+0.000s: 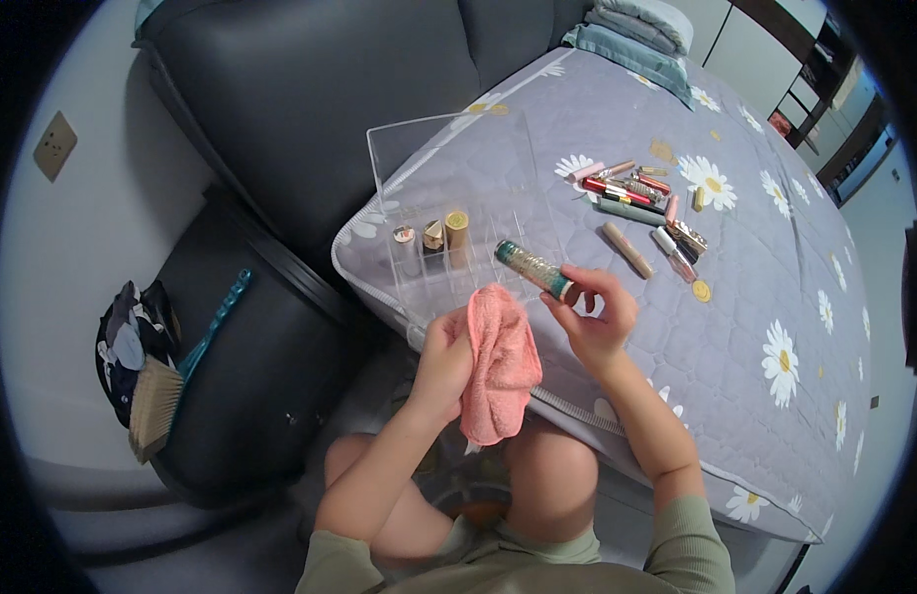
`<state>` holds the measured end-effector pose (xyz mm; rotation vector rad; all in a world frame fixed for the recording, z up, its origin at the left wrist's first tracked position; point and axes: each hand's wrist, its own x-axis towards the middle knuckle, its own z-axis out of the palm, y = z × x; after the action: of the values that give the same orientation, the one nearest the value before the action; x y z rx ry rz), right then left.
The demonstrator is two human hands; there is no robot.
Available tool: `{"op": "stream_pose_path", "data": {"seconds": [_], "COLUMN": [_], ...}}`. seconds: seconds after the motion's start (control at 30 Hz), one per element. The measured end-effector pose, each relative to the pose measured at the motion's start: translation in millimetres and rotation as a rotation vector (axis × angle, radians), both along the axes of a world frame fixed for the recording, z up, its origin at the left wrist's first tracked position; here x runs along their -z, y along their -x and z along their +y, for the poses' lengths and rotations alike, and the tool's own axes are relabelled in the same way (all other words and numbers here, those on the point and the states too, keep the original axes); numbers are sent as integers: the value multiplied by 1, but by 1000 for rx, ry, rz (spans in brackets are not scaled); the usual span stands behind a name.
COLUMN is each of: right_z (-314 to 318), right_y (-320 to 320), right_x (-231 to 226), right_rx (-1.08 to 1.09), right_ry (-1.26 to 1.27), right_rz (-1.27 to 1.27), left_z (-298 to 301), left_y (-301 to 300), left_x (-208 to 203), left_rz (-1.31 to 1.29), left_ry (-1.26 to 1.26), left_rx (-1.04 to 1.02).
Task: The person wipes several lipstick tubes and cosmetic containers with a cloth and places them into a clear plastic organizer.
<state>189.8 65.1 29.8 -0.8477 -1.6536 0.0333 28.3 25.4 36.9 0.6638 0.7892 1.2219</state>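
My left hand [444,368] is closed around a pink cloth [502,371], which hangs down over my lap. Between the fingers and thumb of my right hand [604,322] is a patterned green and gold lipstick tube [530,268], tilted with its far end toward the left. Just beyond both hands, a clear plastic organizer box [414,294] sits on the bed's corner with its lid [458,148] raised. Three tubes stand upright in its left compartments: a clear and white one [406,247], a black and gold one [434,241] and a gold one [457,233].
Several lipsticks and cosmetic tubes [631,210] lie loose on the grey floral mattress [735,277], right of the box. A beige tube [627,250] lies nearest me. Left of the bed stands a black nightstand [260,376], with a blue-handled brush [159,401] and dark clothing [132,332] beside it.
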Motion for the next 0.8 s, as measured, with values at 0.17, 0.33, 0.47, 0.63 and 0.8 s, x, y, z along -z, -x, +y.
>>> {"op": "stream_pose_path", "data": {"seconds": [0.17, 0.33, 0.47, 0.63, 0.8], "right_z": [3, 13, 23, 35, 44], "right_y": [10, 11, 18, 25, 30], "right_x": [-6, -17, -27, -33, -37], "right_rx": [17, 47, 28, 6, 17], "right_ry": [96, 256, 335, 302, 357], "right_rz": [-40, 7, 26, -72, -162], "left_z": [6, 9, 13, 13, 10], "left_y": [11, 10, 7, 2, -4], "left_x": [0, 1, 11, 12, 6], "left_rz": [37, 24, 8, -19, -16], "left_ry": [25, 23, -29, -46, -6], "left_rx": [-20, -13, 40, 59, 61]}}
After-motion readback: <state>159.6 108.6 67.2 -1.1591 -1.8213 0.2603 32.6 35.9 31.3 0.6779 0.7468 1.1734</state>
